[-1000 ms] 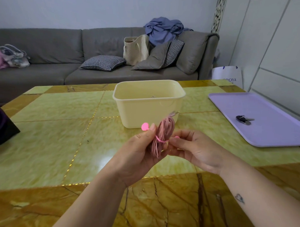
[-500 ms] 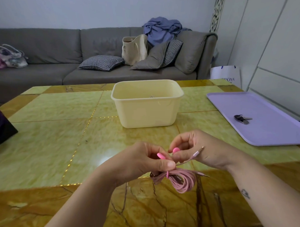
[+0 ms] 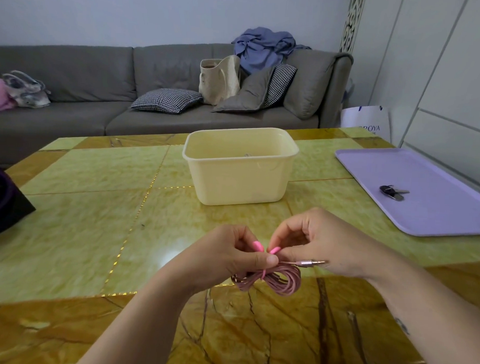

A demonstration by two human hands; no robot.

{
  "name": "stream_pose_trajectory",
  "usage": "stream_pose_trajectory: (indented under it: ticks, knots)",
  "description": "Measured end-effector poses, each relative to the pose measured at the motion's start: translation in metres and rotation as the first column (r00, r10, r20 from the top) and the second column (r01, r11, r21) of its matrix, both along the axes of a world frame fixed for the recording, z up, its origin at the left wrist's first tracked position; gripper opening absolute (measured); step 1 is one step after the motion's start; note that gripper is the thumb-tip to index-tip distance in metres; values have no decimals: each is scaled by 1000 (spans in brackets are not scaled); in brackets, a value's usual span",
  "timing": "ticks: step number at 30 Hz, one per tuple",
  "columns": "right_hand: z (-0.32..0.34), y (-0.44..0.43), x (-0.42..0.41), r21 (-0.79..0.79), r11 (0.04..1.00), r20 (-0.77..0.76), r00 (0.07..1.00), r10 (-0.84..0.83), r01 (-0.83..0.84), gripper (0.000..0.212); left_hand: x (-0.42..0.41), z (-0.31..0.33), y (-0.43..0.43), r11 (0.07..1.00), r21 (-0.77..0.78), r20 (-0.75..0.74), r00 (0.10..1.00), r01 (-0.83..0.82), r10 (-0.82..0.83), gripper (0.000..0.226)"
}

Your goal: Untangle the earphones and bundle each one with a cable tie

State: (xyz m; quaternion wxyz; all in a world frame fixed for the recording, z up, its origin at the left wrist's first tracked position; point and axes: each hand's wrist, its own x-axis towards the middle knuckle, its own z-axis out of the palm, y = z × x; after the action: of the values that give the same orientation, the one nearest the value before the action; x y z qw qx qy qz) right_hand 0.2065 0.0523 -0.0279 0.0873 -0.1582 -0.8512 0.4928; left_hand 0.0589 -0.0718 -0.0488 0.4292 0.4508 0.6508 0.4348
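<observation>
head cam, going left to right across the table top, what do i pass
dark object → tub → tray, with keys lying on it

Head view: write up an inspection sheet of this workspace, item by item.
Surface: glossy green-and-amber table, stone pattern.
Job's things: pink earphones coiled, pink cable tie looped round the coil; cream bin behind, contents barely visible.
Clutter: keys on lavender tray at right; dark object at left edge.
Grippers: left hand and right hand each pinch a tie end above the coil.
Cables: jack plug sticks out rightward; no loose tangle seen.
Surroundings: grey sofa with cushions, tote bag, blue garment; white paper bag beside it.
</observation>
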Motion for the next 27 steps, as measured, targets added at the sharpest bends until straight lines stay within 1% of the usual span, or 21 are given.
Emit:
stream_pose_trajectory:
  ticks: [3, 7, 10, 13, 16, 18, 19, 23, 27]
  knots:
    - [1, -3, -1, 66, 998, -16, 1000, 1, 0, 12, 0, 0, 1, 1000, -9, 20, 1000, 1, -1, 43]
    - [2, -5, -2, 105, 994, -74, 997, 14, -6, 15, -3, 0, 1, 1000, -18, 31, 999, 21, -20, 44]
    - [0, -7, -2, 64, 998, -84, 996, 36, -31, 13, -6, 0, 0, 999, -19, 22, 998, 51, -51, 44]
    - [-1, -8, -2, 13, 999, -78, 996, 38, -37, 13, -6, 3, -1, 996, -24, 32, 996, 81, -80, 49]
    - [-2, -8, -3, -21, 1000, -84, 996, 8, -10, 17, -2, 6, -2, 995, -8, 74, 993, 98, -97, 29]
    - [-3, -9, -4, -19, 1000, -114, 993, -21, 19, 20, -2, 6, -2, 997, 10, 90, 993, 75, -75, 22]
    - [-3, -9, -4, -10, 999, -135, 990, -33, 32, 22, -3, 6, -2, 998, 16, 90, 994, 57, -58, 22]
    - [-4, -9, -6, 33, 997, -202, 978, -59, 67, 19, -3, 5, -1, 1000, 20, 95, 995, -17, 15, 36]
    - [-5, -10, -7, -19, 993, -262, 958, -118, 118, 10, -2, 5, 2, 993, 6, 210, 971, -120, 116, 36]
